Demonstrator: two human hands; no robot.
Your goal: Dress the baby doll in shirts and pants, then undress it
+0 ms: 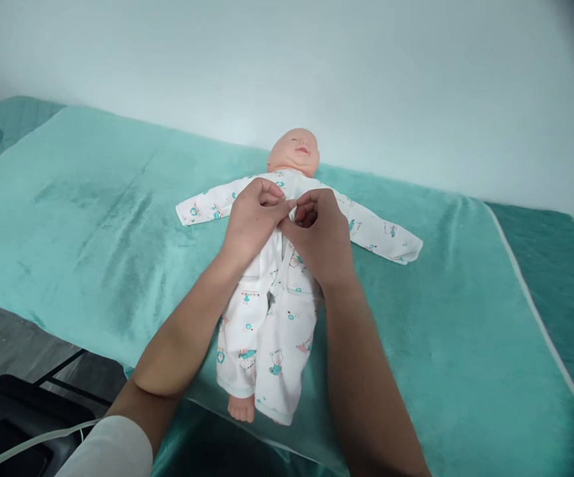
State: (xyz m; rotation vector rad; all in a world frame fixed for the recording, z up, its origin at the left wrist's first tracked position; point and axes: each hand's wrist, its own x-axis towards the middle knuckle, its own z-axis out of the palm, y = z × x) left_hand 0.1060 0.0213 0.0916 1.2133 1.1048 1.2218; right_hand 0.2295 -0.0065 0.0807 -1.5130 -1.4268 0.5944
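Observation:
A baby doll lies on its back, head away from me, sleeves spread to both sides. It wears a white, printed baby outfit with long legs; one bare foot pokes out of the left trouser leg. Over the chest, my left hand and my right hand meet with fingers pinched at the front opening of the outfit. Both are closed on its fabric edges. My fingers cover the exact spot, so any fastener there is hidden. Below my hands the front shows a gap running down toward the crotch.
The doll rests on a bed covered with a green velvety sheet, with a darker green part at the right. A white wall stands behind. At lower left are a black object and a pale tube near my sleeve.

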